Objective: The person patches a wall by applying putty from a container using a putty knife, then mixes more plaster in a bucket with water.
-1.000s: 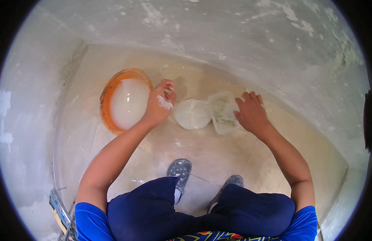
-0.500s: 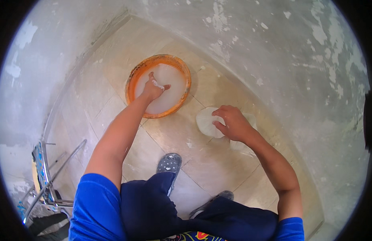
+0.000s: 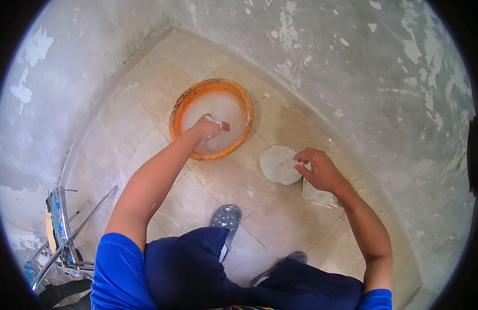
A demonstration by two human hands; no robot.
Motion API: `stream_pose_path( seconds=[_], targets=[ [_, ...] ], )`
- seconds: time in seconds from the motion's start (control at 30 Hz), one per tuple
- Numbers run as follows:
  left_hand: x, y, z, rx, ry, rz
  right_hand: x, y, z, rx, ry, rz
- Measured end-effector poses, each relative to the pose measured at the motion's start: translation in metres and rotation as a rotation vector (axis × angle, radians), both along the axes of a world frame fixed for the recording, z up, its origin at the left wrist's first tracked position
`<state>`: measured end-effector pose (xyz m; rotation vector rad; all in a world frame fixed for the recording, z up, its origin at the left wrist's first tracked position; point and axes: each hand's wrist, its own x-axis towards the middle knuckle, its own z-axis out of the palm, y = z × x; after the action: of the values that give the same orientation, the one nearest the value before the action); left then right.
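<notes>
My left hand (image 3: 209, 129) reaches into a round orange basin (image 3: 244, 137) at the upper middle. The basin holds a cloudy white liquid (image 3: 221, 106), and white smears coat the back of my hand. My thumb sticks out to the right, while the other fingers are partly hidden at the liquid. At the right, my right hand (image 3: 321, 169) hovers at the edge of a round, flat-looking white thing (image 3: 279, 164) whose kind I cannot make out. Its thumb and fingers are bent and apart, with nothing seen between them. A translucent, plastic-like piece (image 3: 317, 193) lies below that hand.
Beige floor tiles (image 3: 249, 178) run up to curved-looking grey walls (image 3: 363, 93) with white patches. A metal-framed chair or stool (image 3: 68, 237) stands at the lower left, with dark cloth (image 3: 60, 294) beneath it. My feet in grey clogs (image 3: 226, 217) are between basin and body.
My left hand has turned, its fingers less spread over the liquid. My right hand has drawn back rightward from the round white thing, uncovering more of it. The whole view has shifted slightly.
</notes>
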<state>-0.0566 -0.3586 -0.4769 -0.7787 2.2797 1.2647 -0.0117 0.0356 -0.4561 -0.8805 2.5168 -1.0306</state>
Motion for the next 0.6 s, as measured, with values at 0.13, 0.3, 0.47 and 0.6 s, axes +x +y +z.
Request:
stream_pose_path(
  seconds=[0.13,0.3,0.47,0.6],
  targets=[
    [0.017,0.000,0.017,-0.009,0.055,0.009,0.002,0.001,-0.005,0.011,0.049,0.034],
    [0.017,-0.021,0.015,0.029,0.145,-0.086,0.005,-0.002,-0.001,0.004,0.061,0.037],
    [0.014,0.011,0.033,-0.301,0.549,-0.315,0.005,0.018,0.001,-0.002,0.068,-0.012],
    [0.021,0.047,0.053,-0.264,0.715,-0.416,0.003,0.040,-0.003,0.005,0.095,-0.117]
  ],
)
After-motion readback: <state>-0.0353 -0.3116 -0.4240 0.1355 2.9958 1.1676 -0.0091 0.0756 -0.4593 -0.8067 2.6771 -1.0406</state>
